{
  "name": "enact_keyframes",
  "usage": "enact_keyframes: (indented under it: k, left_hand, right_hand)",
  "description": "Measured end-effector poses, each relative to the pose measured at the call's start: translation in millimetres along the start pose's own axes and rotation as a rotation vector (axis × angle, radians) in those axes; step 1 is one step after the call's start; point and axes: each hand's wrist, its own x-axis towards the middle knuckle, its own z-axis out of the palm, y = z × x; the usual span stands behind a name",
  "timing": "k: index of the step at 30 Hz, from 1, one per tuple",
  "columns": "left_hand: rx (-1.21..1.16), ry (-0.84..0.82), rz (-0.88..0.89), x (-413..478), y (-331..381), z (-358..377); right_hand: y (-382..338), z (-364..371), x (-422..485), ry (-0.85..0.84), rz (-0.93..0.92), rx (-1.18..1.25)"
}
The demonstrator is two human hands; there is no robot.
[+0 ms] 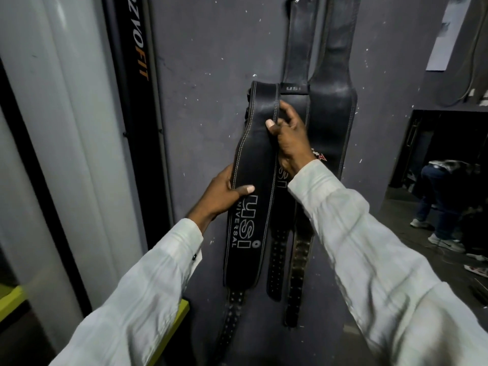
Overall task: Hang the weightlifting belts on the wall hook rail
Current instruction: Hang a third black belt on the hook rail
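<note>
While two hung belts (335, 107) dangle side by side, I see a third belt (254, 154) held upright just left of them, overlapping the nearer one. My left hand (224, 194) grips its left edge at mid-length, thumb across the face. My right hand (290, 138) clamps its right edge higher up, fingers curled behind.

Left hand (223, 192) and right hand (289, 138) gripping black belt (253, 159), grey wall (206, 75)
</note>
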Motion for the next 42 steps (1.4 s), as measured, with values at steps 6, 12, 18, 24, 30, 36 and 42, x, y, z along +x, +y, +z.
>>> enact_keyframes:
  k: [6, 12, 18, 24, 30, 36, 42]
  left_hand:
    - [0.013, 0.076, -0.041, -22, -28, -2]
    - [-0.199, -0.174, -0.238, -50, -37, -17]
    - [-0.665, 0.034, -0.266, 30, 38, -49]
    - [-0.383, 0.26, -0.278, 53, 60, -37]
    - [-0.324, 0.154, -0.097, 16, 24, 4]
    - [-0.428, 0.194, -0.218, 30, 35, -22]
    - [-0.405, 0.244, -0.105, 32, 33, -18]
  right_hand:
    - [2, 17, 2, 0.01, 0.012, -0.028]
    - [12, 19, -10, -0.021, 0.079, -0.023]
    - [45, 5, -46, -0.157, 0.148, -0.036]
    - [54, -24, -67, -0.264, 0.3, -0.15]
    - [23, -12, -49, -0.156, 0.312, -0.318]
    - [47, -26, -63, -0.189, 0.216, -0.456]
    - [56, -27, -72, -0.264, 0.229, -0.547]
